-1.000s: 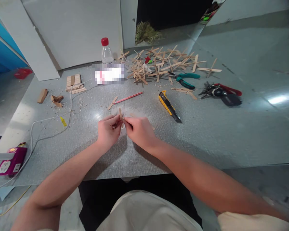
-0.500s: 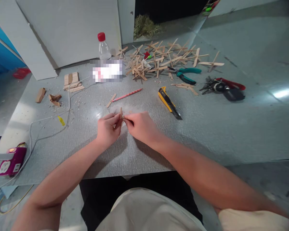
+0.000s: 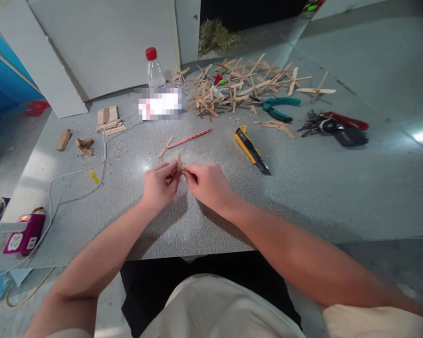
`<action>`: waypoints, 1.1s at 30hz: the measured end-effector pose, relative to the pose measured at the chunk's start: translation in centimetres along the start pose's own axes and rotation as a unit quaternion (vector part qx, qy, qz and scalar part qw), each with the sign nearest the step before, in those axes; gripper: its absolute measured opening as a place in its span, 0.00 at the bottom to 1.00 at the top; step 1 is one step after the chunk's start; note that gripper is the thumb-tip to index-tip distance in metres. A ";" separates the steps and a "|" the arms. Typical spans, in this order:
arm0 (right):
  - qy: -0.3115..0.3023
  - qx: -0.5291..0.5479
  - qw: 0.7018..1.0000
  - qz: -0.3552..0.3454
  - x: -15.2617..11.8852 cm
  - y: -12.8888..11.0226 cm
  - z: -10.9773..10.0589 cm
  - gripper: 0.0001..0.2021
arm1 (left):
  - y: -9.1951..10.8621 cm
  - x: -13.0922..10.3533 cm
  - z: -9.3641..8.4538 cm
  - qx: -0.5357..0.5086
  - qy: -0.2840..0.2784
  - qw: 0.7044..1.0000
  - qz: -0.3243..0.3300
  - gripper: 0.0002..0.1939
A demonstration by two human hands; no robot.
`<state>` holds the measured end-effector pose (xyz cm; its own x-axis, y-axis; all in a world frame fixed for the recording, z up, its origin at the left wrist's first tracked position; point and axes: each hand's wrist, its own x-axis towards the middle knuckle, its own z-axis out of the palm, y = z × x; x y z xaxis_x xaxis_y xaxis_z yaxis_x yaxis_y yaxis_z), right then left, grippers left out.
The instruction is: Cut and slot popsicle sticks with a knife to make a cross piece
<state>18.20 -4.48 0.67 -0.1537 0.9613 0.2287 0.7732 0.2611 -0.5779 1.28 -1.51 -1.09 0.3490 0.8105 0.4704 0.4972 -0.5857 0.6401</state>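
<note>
Between my hands, near the middle of the table, a small wooden stick (image 3: 179, 160) stands up from the fingertips. My left hand (image 3: 161, 184) pinches it from the left. My right hand (image 3: 208, 184) is closed with thumb and forefinger pressed together against the same spot; what they grip is too small to make out. Just beyond the hands lie a red patterned pencil (image 3: 189, 138) and a short loose wooden stick (image 3: 165, 146). A yellow and black utility knife (image 3: 251, 149) rests to the right of my right hand.
Crossed wooden sticks (image 3: 238, 89) pile up at the back. Teal-handled pliers (image 3: 280, 109) and a bunch of keys (image 3: 334, 127) lie right of them. Stacked sticks (image 3: 108, 119), a white cable (image 3: 50, 197) and a magenta box (image 3: 25, 233) are on the left. A red-capped bottle (image 3: 155, 72) stands behind.
The whole view has shifted slightly, so things on the table appear a little further right. Both hands keep their pinch at nearly the same place.
</note>
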 end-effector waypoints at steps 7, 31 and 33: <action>0.018 0.035 0.999 0.016 -0.1 0.1 0.3 0.07 | 0.0 0.1 0.3 -0.114 -0.016 0.984 -0.138 0.06; 0.020 0.058 0.998 -0.016 -0.5 0.3 0.0 0.10 | -0.4 0.2 0.2 -0.230 -0.013 0.960 -0.159 0.09; 0.021 0.055 0.998 -0.016 -0.5 0.3 0.0 0.10 | -0.3 0.1 0.2 -0.222 -0.022 0.963 -0.153 0.08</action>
<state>18.50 -4.86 0.39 -0.1497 0.9483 0.2799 0.6963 0.3021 -0.6511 1.36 -1.29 -1.39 0.2775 0.9400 0.1987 0.1967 -0.2580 0.9459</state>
